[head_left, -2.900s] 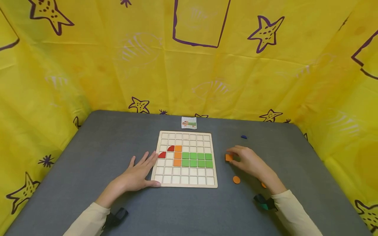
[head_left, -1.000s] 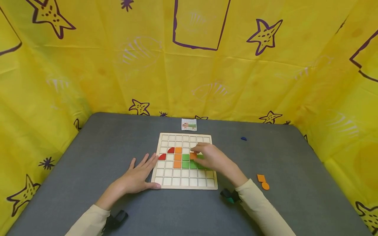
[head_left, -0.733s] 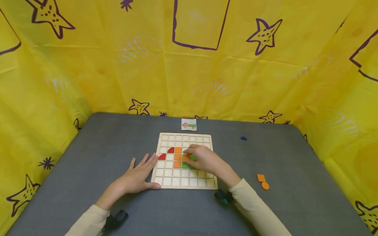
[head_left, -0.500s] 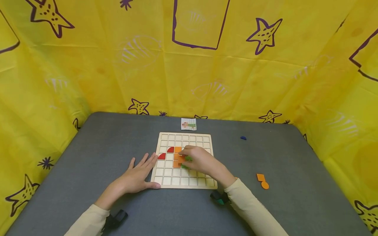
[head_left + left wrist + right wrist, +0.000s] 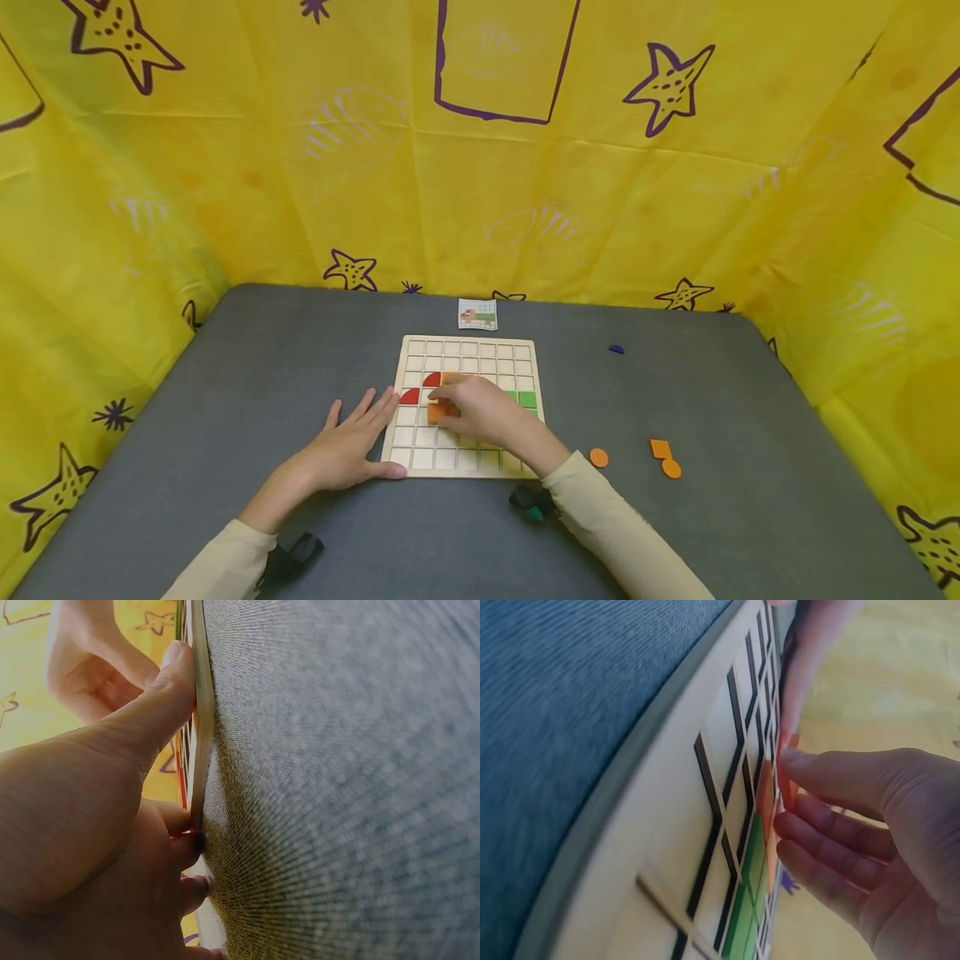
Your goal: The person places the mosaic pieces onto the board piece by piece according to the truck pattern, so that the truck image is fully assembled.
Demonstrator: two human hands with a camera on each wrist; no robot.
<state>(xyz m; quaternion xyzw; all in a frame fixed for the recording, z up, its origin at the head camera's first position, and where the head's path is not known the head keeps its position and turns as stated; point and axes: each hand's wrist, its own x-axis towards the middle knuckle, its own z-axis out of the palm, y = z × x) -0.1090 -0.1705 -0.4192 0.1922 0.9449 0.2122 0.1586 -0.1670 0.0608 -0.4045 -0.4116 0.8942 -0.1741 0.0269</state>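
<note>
My right hand (image 5: 483, 408) pinches an orange square tile (image 5: 435, 413) low over the left part of a wooden grid board (image 5: 472, 459). In the right wrist view the thumb and fingers grip the orange tile's edges, close to the board's face. Green tiles (image 5: 527, 399) and two red quarter-round tiles (image 5: 409, 397) lie in the grid; the hand covers part of the green and orange ones. My left hand (image 5: 341, 450) lies with fingers spread at the board's left edge, its thumb on the near corner. In the left wrist view that thumb (image 5: 169, 690) rests against the rim.
Right of the board lie a round orange tile (image 5: 598, 457), an orange square (image 5: 661, 449) and another orange disc (image 5: 671, 469) touching it. A dark blue piece (image 5: 617, 349) is farther back. Behind the board lies a small pattern card (image 5: 477, 315). Yellow cloth (image 5: 480, 192) hangs beyond the table.
My right hand has carried an orange square from the table right of the board leftward across the green tiles to the left part of the grid. My left hand has stayed in place.
</note>
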